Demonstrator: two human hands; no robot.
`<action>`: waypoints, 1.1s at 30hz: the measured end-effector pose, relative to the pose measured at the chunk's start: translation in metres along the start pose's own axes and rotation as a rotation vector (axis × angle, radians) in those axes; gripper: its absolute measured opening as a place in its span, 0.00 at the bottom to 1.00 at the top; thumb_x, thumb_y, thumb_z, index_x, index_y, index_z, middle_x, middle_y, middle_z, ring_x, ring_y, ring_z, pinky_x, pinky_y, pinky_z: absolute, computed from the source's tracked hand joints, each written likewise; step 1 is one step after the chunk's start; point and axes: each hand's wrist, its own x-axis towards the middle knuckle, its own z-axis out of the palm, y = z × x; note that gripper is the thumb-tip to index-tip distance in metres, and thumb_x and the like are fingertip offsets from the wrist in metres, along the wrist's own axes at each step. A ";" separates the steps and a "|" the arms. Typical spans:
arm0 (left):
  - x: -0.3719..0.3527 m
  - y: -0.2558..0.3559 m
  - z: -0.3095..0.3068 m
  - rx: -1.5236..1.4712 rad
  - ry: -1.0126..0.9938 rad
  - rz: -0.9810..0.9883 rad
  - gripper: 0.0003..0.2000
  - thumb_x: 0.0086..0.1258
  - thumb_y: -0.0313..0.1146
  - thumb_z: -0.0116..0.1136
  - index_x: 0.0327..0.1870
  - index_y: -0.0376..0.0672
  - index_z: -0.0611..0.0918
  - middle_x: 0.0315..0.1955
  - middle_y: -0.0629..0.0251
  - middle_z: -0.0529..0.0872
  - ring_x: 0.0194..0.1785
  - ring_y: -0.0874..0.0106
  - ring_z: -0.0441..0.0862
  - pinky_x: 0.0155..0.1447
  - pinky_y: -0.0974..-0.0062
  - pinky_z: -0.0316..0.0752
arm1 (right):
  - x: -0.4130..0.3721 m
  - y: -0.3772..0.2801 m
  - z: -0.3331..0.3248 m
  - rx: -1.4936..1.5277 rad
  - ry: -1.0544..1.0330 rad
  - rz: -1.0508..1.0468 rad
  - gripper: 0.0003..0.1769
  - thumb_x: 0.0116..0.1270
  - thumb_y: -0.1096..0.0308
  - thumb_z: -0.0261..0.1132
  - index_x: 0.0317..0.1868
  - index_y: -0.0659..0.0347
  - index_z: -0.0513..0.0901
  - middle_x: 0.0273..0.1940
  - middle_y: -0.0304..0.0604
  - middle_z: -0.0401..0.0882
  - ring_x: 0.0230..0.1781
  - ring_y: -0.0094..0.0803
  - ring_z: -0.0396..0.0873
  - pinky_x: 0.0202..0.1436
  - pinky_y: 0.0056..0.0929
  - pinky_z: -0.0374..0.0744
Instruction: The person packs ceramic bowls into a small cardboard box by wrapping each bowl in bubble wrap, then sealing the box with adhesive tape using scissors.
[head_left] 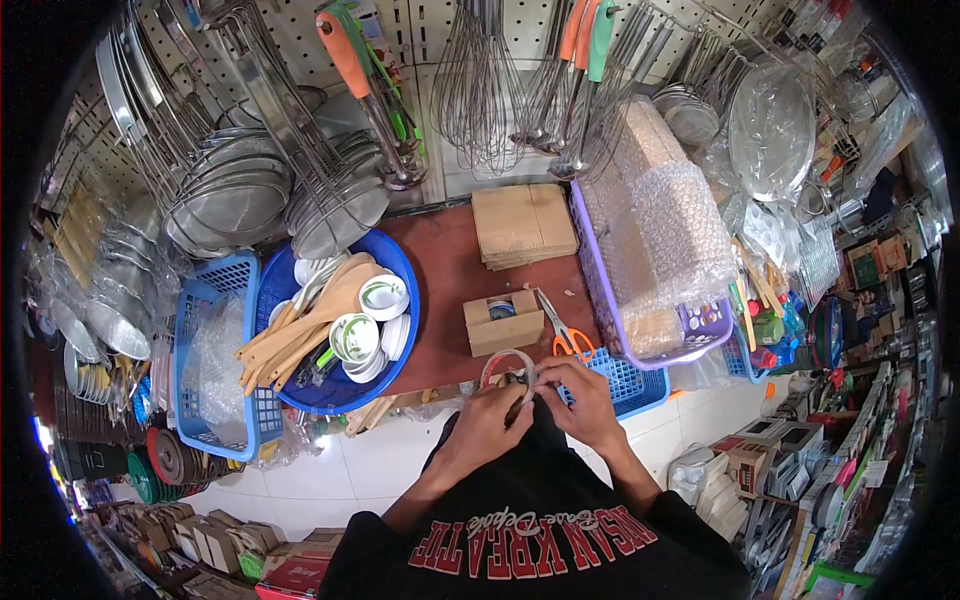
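A roll of tape (500,359) is held in front of my chest at the table's near edge. My left hand (488,425) is closed around the roll. My right hand (582,402) pinches at the roll's right side, with thumb and fingertips close to my left fingers; the tape's loose end is too small to make out. Just beyond the hands stands a small brown cardboard box (492,337) with a round blue-and-silver object (499,310) in its opening. Scissors (572,342) with orange handles lie to the right of the box, blades pointing away from me.
Left on the red-brown table (440,290) is a blue basin (409,270) with wooden spatulas (325,310) and bowls (354,338). Brown paper pieces (523,222) are stacked behind. A purple basket (600,270) holds bubble-wrapped goods (665,215). Whisks (480,95) and strainers (235,195) hang above.
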 end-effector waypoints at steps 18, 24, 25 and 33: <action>-0.013 -0.042 -0.015 0.003 0.096 0.148 0.08 0.62 0.29 0.65 0.27 0.35 0.79 0.21 0.53 0.78 0.25 0.57 0.76 0.30 0.65 0.68 | 0.000 0.005 0.014 0.393 -0.104 0.433 0.09 0.78 0.67 0.55 0.44 0.66 0.73 0.35 0.43 0.81 0.31 0.26 0.79 0.33 0.24 0.76; -0.010 -0.031 -0.023 -0.195 0.039 -0.123 0.12 0.65 0.24 0.58 0.50 0.37 0.78 0.32 0.51 0.84 0.36 0.58 0.85 0.44 0.67 0.78 | -0.003 0.012 0.020 0.430 -0.188 0.492 0.08 0.79 0.67 0.54 0.45 0.64 0.72 0.38 0.43 0.84 0.34 0.24 0.80 0.33 0.22 0.77; -0.009 -0.031 -0.021 -0.268 0.039 -0.143 0.15 0.66 0.23 0.56 0.55 0.38 0.75 0.36 0.50 0.84 0.40 0.58 0.85 0.47 0.67 0.77 | -0.003 0.012 0.022 0.428 -0.185 0.493 0.09 0.78 0.66 0.56 0.45 0.65 0.73 0.36 0.43 0.83 0.30 0.24 0.78 0.33 0.24 0.76; -0.002 -0.034 -0.007 -0.357 -0.060 -0.251 0.21 0.76 0.27 0.52 0.68 0.40 0.65 0.58 0.55 0.75 0.56 0.69 0.76 0.58 0.71 0.74 | -0.003 0.005 0.024 0.409 -0.250 0.473 0.07 0.76 0.70 0.59 0.46 0.65 0.75 0.37 0.37 0.78 0.34 0.19 0.74 0.37 0.20 0.74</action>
